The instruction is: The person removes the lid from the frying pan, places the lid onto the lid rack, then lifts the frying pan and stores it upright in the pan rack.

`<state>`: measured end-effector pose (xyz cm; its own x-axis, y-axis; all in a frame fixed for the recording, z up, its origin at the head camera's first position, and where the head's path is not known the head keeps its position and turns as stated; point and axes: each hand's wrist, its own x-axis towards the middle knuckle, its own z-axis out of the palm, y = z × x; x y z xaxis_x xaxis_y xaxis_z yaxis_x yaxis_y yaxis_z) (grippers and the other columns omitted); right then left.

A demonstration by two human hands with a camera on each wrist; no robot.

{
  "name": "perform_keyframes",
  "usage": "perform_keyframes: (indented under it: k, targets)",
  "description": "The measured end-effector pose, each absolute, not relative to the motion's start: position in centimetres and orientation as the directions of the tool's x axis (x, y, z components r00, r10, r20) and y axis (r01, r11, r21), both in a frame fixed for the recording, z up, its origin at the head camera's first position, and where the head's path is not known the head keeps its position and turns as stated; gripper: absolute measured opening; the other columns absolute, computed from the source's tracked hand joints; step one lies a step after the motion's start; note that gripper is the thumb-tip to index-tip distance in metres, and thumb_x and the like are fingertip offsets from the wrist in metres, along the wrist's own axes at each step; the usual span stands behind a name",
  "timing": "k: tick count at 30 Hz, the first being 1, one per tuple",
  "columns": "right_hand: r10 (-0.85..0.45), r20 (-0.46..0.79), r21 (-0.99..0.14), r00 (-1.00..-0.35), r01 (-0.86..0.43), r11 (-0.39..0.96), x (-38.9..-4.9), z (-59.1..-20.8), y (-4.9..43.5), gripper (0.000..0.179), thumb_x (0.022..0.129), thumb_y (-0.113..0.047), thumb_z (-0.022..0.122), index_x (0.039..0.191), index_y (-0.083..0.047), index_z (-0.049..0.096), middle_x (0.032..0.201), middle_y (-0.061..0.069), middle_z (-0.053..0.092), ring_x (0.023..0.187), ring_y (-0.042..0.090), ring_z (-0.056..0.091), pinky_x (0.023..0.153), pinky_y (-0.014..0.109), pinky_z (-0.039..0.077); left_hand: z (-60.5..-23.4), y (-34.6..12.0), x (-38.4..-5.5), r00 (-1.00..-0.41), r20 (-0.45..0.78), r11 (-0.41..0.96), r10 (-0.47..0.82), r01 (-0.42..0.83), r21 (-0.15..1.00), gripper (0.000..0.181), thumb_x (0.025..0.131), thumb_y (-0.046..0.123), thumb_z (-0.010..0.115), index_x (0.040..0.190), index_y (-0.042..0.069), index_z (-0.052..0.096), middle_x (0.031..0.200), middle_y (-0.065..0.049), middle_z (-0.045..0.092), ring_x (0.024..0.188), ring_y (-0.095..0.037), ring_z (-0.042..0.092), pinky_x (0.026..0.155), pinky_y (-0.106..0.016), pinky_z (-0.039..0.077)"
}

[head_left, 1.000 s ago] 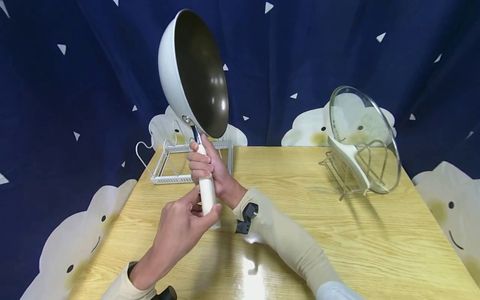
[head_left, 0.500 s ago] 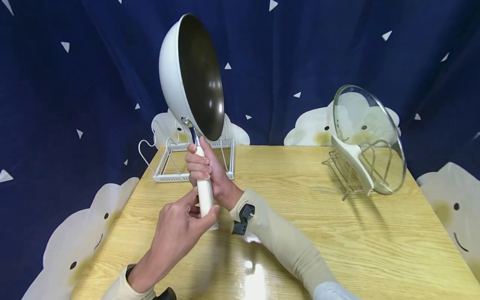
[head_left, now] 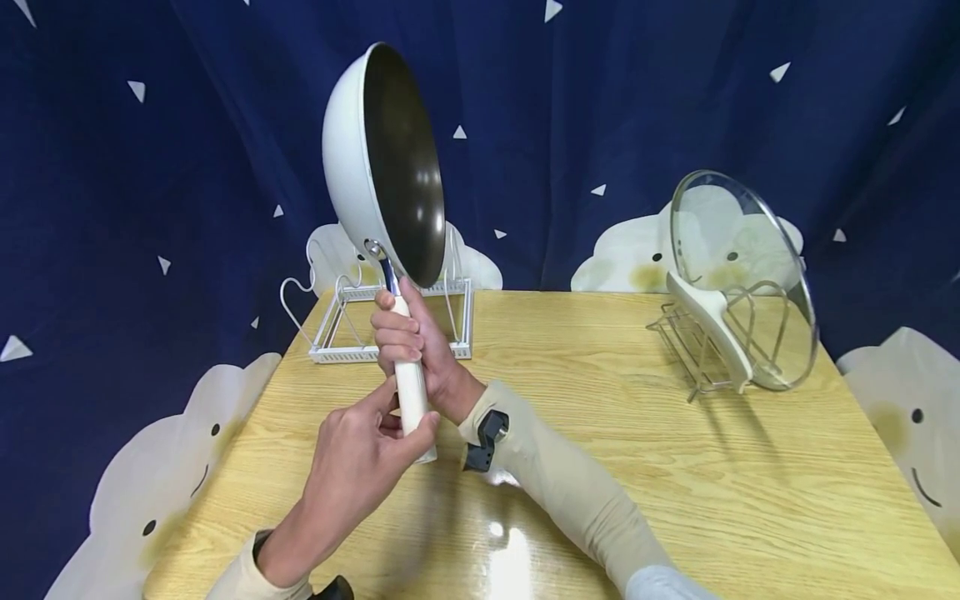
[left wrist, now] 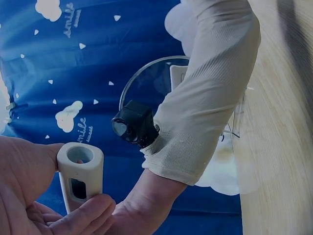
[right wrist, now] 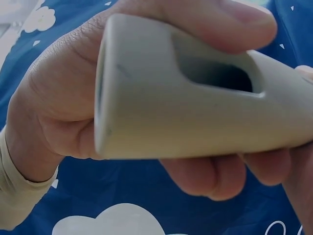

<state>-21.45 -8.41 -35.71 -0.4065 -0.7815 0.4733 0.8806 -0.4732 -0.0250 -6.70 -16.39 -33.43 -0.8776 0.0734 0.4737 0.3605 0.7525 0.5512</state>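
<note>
A wok (head_left: 348, 162), white outside and dark inside, is held up above the table with its bowl on top and its opening facing right. My right hand (head_left: 416, 337) wraps its fingers around the upper part of the white handle (head_left: 412, 400), just below the metal neck. Lower down, my left hand (head_left: 356, 462) pinches the handle near its end, thumb on the near side. The hollow handle end (left wrist: 80, 169) shows a hole and a slot in the left wrist view. In the right wrist view the left thumb (right wrist: 244, 24) lies beside the slot (right wrist: 215, 73).
Behind the hands, a white wire rack (head_left: 348, 354) stands at the table's back left. A glass lid (head_left: 750, 225) with a white handle (head_left: 712, 321) leans in a metal stand (head_left: 701, 383) at the right. A dark blue curtain (head_left: 517, 100) hangs behind the wooden table (head_left: 585, 367).
The wok has come down a little, and its opening has turned slightly further to the side. Both hands keep the same hold on the handle. The head view has shifted slightly.
</note>
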Motion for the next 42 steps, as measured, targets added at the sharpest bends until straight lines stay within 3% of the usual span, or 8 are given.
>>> perform_keyframes:
  k: [22, 42]
  targets:
    - [-0.780, 0.487, 0.015, -0.393, 0.897, -0.442, -21.6, -37.1, -8.3, 0.048, 0.110, -0.050, 0.033, 0.090, -0.010, 0.050, 0.062, -0.012, 0.025, 0.044, 0.000, 0.024, 0.038, 0.017, 0.037, -34.1, -16.2, -6.8, -0.903, 0.427, 0.762, 0.056, 0.315, 0.566, 0.020, 0.080, 0.018, 0.081, 0.097, 0.013, 0.070, 0.069, 0.001, 0.073, 0.059, -0.002, 0.067, 0.050, -0.020, 0.050]
    - [-0.784, 0.451, 0.061, -0.427, 0.891, -0.450, -21.4, -38.1, -7.9, 0.047, 0.109, -0.050, 0.037, 0.090, -0.010, 0.051, 0.060, -0.012, 0.028, 0.044, 0.001, 0.026, 0.038, 0.019, 0.040, -34.5, -16.0, -6.9, -0.917, 0.394, 0.752, 0.065, 0.304, 0.585, 0.021, 0.081, 0.017, 0.081, 0.098, 0.013, 0.071, 0.072, 0.000, 0.074, 0.061, -0.005, 0.068, 0.051, -0.020, 0.051]
